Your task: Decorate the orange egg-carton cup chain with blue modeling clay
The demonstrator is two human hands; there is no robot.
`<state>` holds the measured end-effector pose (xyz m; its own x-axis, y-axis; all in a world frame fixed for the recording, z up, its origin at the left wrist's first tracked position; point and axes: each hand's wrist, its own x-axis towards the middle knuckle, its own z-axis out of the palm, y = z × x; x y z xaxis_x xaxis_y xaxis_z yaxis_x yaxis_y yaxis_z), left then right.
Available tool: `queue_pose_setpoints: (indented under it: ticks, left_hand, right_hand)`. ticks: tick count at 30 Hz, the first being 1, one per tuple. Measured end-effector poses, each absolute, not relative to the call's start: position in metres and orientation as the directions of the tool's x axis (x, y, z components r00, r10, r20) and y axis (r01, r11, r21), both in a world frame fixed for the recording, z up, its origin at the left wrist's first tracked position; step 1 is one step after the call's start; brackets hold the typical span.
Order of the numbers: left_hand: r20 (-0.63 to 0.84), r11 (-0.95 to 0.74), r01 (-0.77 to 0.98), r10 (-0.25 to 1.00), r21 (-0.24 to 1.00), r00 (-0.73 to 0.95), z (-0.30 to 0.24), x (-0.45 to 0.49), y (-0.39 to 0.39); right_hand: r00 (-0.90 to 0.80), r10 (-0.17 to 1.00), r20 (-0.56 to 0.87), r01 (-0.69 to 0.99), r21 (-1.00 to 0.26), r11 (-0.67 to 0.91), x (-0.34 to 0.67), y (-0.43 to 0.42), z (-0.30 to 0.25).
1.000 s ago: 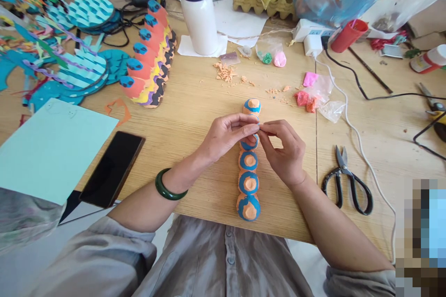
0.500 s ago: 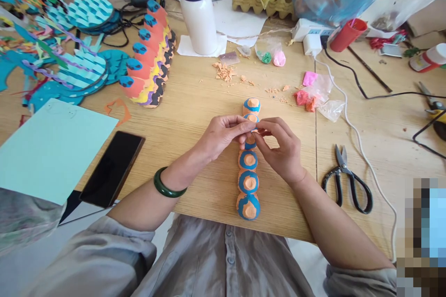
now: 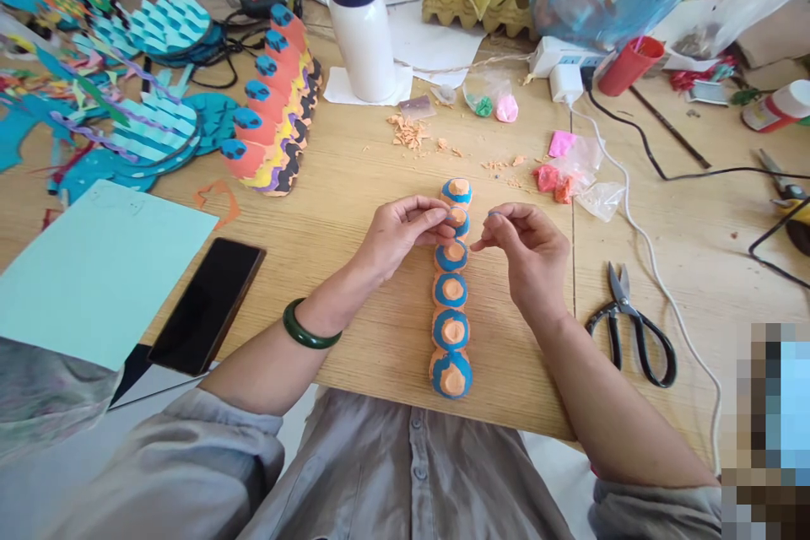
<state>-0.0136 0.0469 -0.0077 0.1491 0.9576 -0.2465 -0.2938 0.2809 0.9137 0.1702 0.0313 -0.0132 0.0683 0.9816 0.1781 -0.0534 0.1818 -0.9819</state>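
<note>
A strip of rounded bumps [image 3: 451, 290], coated in orange and blue clay with an orange disc on each bump, lies lengthwise before me on the table. Over its far part, my left hand [image 3: 411, 232] has thumb and forefinger pinched together; whatever they hold is too small to make out. To the right of the strip, my right hand [image 3: 528, 249] is raised a little, pinching what looks like a small bit of blue clay [image 3: 495, 214] between thumb and forefinger. A green bangle [image 3: 310, 326] circles my left wrist.
Black-handled scissors [image 3: 626, 325] lie at right beside a white cable [image 3: 651, 249]. At left are a phone [image 3: 206, 304] and pale green paper [image 3: 105, 270]. Orange crumbs [image 3: 408, 132], a white bottle [image 3: 358, 25] and a painted egg-carton piece [image 3: 275, 114] sit farther back.
My hands were together over the strip. The right has moved away to the right, and the left has shifted slightly left, uncovering more bumps.
</note>
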Motion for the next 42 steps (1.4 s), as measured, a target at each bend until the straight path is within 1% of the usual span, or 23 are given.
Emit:
queue_pose_setpoints:
  ticks: [2,5,8,11,13,16,18,20,26,28,30,33,38,42]
  left_hand:
    - [-0.275,0.302,-0.338,0.953,0.892,0.126,-0.008,-0.014,0.049]
    - [-0.299,0.305,-0.391,0.951,0.869,0.079,-0.006,-0.014,0.051]
    - [-0.322,0.314,-0.371,0.946,0.874,0.041,-0.005,-0.015,0.053]
    - [-0.368,0.36,-0.24,0.93,0.902,0.01,-0.006,-0.015,0.053]
    - [-0.385,0.384,-0.166,0.923,0.908,0.029,-0.008,-0.015,0.052]
    - [-0.39,0.409,-0.174,0.911,0.896,0.132,-0.008,-0.016,0.051]
    - [-0.402,0.437,-0.2,0.895,0.877,0.194,-0.006,-0.017,0.051]
    - [-0.411,0.454,-0.196,0.884,0.869,0.221,-0.005,-0.018,0.051]
    - [-0.374,0.402,-0.041,0.882,0.915,0.287,-0.001,-0.021,0.049]
    - [-0.37,0.391,-0.013,0.882,0.92,0.293,0.001,-0.021,0.048]
    - [-0.363,0.382,-0.009,0.885,0.924,0.292,0.004,-0.02,0.047]
    - [-0.346,0.37,-0.031,0.893,0.929,0.286,0.007,-0.019,0.046]
    - [-0.329,0.377,-0.128,0.898,0.917,0.292,0.007,-0.017,0.044]
    - [-0.316,0.378,-0.185,0.902,0.907,0.295,0.005,-0.017,0.042]
  right_hand:
    - [0.095,0.986,0.135,-0.054,-0.989,0.141,0.173,0.036,-0.021]
    - [0.142,0.985,0.096,0.002,-0.995,0.097,0.176,0.042,-0.037]
    - [0.135,0.987,0.082,-0.005,-0.996,0.084,0.178,0.045,-0.05]
    - [0.1,0.994,0.033,-0.089,-0.995,0.042,0.176,0.045,-0.055]
    - [0.061,0.998,-0.022,-0.168,-0.986,-0.012,0.173,0.045,-0.055]
    - [0.017,0.999,-0.049,-0.241,-0.97,-0.043,0.17,0.042,-0.051]
    - [0.011,1.0,-0.023,-0.244,-0.97,-0.02,0.169,0.04,-0.047]
    - [0.0,1.0,0.013,-0.226,-0.974,0.012,0.167,0.037,-0.042]
    - [-0.01,0.993,0.118,-0.153,-0.982,0.115,0.162,0.027,-0.024]
    - [0.007,0.99,0.14,-0.138,-0.981,0.139,0.161,0.024,-0.018]
    - [0.04,0.985,0.171,-0.079,-0.982,0.173,0.162,0.022,-0.014]
    - [0.068,0.971,0.23,0.039,-0.973,0.228,0.162,0.019,-0.01]
    - [0.055,0.944,0.324,0.13,-0.94,0.315,0.162,0.015,-0.005]
    - [0.058,0.906,0.42,0.258,-0.883,0.393,0.162,0.012,-0.002]
